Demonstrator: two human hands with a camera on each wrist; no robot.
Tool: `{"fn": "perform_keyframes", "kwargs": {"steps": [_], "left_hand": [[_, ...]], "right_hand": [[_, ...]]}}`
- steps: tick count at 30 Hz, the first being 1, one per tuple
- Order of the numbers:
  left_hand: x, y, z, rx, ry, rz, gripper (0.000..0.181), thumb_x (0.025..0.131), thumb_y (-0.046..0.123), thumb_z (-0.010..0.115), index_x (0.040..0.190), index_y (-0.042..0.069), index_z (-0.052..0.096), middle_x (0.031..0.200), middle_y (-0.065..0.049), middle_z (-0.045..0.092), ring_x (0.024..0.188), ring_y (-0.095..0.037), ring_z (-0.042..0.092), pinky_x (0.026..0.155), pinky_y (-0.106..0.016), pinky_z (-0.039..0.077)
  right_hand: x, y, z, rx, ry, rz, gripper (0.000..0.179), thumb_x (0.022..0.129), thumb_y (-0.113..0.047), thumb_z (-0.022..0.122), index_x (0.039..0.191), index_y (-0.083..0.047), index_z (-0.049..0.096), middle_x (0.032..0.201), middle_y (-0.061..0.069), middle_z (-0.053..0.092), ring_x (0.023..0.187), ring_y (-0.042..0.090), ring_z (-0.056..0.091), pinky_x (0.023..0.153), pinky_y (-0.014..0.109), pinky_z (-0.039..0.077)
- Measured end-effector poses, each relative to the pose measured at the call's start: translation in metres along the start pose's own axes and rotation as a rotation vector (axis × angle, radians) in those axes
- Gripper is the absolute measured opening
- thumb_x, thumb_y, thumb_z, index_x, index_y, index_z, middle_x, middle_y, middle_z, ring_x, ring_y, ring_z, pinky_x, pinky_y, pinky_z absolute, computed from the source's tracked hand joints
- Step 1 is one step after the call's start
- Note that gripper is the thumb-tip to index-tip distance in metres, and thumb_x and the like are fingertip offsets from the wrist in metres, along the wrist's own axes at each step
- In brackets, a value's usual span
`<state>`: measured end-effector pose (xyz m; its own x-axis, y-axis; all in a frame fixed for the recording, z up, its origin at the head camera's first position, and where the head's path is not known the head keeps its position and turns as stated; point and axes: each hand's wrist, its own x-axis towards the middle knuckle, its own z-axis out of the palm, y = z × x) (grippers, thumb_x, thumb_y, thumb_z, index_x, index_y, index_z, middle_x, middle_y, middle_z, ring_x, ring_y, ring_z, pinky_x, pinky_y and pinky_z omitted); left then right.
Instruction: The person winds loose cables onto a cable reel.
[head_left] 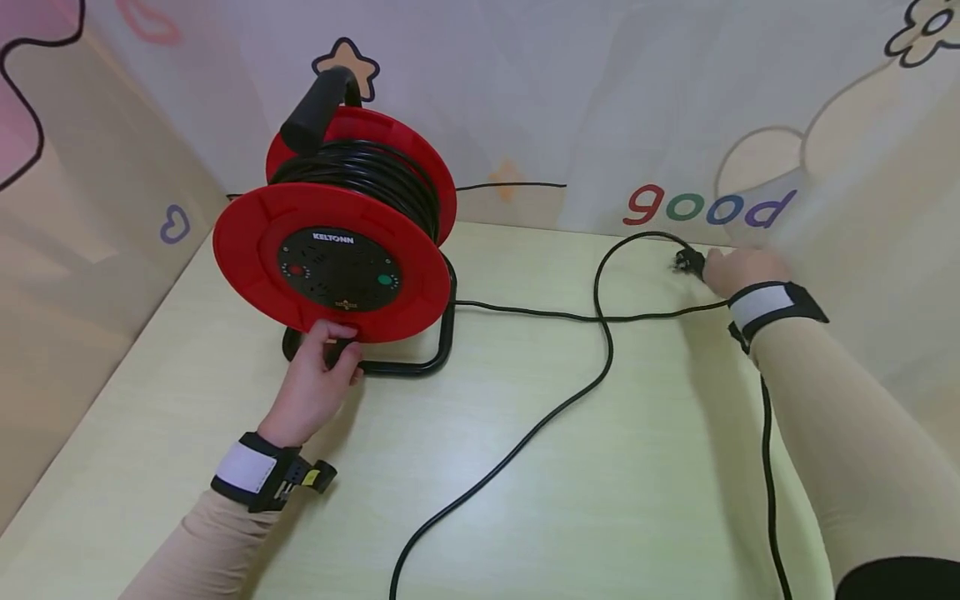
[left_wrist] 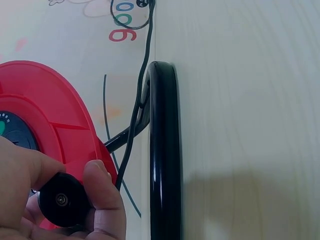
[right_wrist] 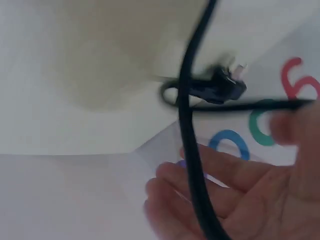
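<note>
A red cable reel (head_left: 243,250) with black cable (head_left: 360,171) wound on its drum stands at the left on a black tube frame (head_left: 405,367). My left hand (head_left: 311,387) pinches the black crank knob (left_wrist: 62,200) at the lower rim of the reel, between thumb and fingers. At the far right, my right hand (head_left: 750,271) is beside the black plug (right_wrist: 225,85). In the right wrist view its fingers are loosely extended, and the plug lies apart from them. A blurred length of cable (right_wrist: 192,150) crosses in front of the palm.
Unwound cable (head_left: 525,442) loops over the pale tabletop (head_left: 570,517), running off the front edge. Another stretch passes under the right wrist. A printed cloth backdrop (head_left: 540,100) rises behind the table and at both sides. The reel's carrying handle (head_left: 311,117) sticks up on top.
</note>
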<state>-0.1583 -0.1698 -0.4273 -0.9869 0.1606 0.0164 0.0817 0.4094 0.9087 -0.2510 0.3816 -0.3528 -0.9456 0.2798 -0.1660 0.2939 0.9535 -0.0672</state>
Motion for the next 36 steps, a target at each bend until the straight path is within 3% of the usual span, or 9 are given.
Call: {"fn": "perform_keyframes", "kwargs": {"steps": [3,6,11,14,17,19,21,29,36], "left_hand": [[-0.001,0.0,-0.001,-0.006,0.0,-0.011,0.031,0.098,0.013,0.051,0.125,0.005,0.041,0.103,-0.019,0.053,0.08,-0.027,0.057,0.062,-0.029,0.051],[-0.001,0.0,-0.002,0.0,0.001,0.002,0.031,0.098,0.014,0.051,0.125,0.005,0.041,0.102,-0.02,0.054,0.08,-0.027,0.057,0.062,-0.029,0.052],[0.002,0.002,-0.005,0.008,0.009,0.026,0.032,0.098,0.015,0.051,0.126,0.005,0.041,0.103,-0.019,0.054,0.08,-0.028,0.058,0.062,-0.032,0.053],[0.002,0.002,-0.006,0.008,0.017,0.022,0.032,0.097,0.016,0.052,0.126,0.006,0.041,0.104,-0.018,0.053,0.08,-0.028,0.058,0.063,-0.034,0.053],[0.002,-0.001,-0.005,0.003,0.013,0.013,0.031,0.097,0.015,0.052,0.125,0.006,0.041,0.107,-0.017,0.051,0.08,-0.029,0.058,0.065,-0.035,0.054],[0.002,-0.003,-0.003,-0.002,0.01,0.007,0.031,0.097,0.014,0.052,0.124,0.005,0.041,0.109,-0.016,0.05,0.08,-0.03,0.058,0.066,-0.034,0.054],[0.002,-0.004,-0.001,-0.007,0.005,0.005,0.031,0.097,0.014,0.053,0.124,0.005,0.041,0.112,-0.016,0.048,0.081,-0.031,0.059,0.067,-0.035,0.054],[0.002,-0.005,0.002,-0.019,0.024,0.016,0.031,0.097,0.014,0.053,0.124,0.006,0.042,0.115,-0.016,0.047,0.082,-0.032,0.061,0.07,-0.041,0.056],[0.0,-0.003,0.003,-0.034,0.033,0.012,0.03,0.098,0.015,0.051,0.124,0.005,0.04,0.113,-0.017,0.048,0.081,-0.034,0.06,0.07,-0.041,0.056]], "right_hand": [[-0.004,-0.005,0.01,-0.053,0.013,0.021,0.045,0.093,-0.02,0.034,0.09,0.015,0.063,0.095,0.039,0.06,0.088,0.052,0.053,0.081,0.065,0.044],[-0.008,-0.027,0.006,-0.038,0.147,-0.016,0.035,0.089,-0.009,0.038,0.102,0.019,0.054,0.099,0.04,0.056,0.091,0.054,0.05,0.083,0.066,0.043],[-0.031,-0.094,-0.01,0.048,0.303,-0.288,0.04,0.091,-0.003,0.038,0.125,0.017,0.045,0.114,0.038,0.053,0.101,0.052,0.048,0.087,0.065,0.043],[-0.042,-0.132,0.002,0.088,0.188,-0.495,0.033,0.095,-0.008,0.044,0.123,0.009,0.053,0.113,0.029,0.06,0.098,0.041,0.055,0.084,0.059,0.049],[-0.041,-0.147,0.031,0.118,-0.026,-0.607,0.034,0.096,-0.017,0.054,0.123,0.004,0.055,0.113,0.022,0.062,0.098,0.031,0.057,0.087,0.051,0.05],[-0.035,-0.144,0.053,0.114,-0.131,-0.62,0.036,0.095,-0.02,0.058,0.121,0.003,0.054,0.111,0.02,0.061,0.096,0.029,0.056,0.087,0.049,0.05],[-0.03,-0.136,0.072,0.08,-0.152,-0.612,0.036,0.093,-0.024,0.061,0.118,0.001,0.055,0.108,0.018,0.059,0.095,0.028,0.053,0.088,0.048,0.048],[-0.019,-0.08,0.103,-0.271,0.15,-0.692,0.022,0.097,-0.03,0.051,0.095,-0.009,0.054,0.084,0.008,0.055,0.083,0.028,0.05,0.086,0.052,0.035],[-0.019,-0.058,0.105,-0.309,0.235,-0.742,0.017,0.098,-0.02,0.05,0.103,-0.004,0.053,0.092,0.015,0.055,0.089,0.034,0.051,0.088,0.054,0.04]]}}
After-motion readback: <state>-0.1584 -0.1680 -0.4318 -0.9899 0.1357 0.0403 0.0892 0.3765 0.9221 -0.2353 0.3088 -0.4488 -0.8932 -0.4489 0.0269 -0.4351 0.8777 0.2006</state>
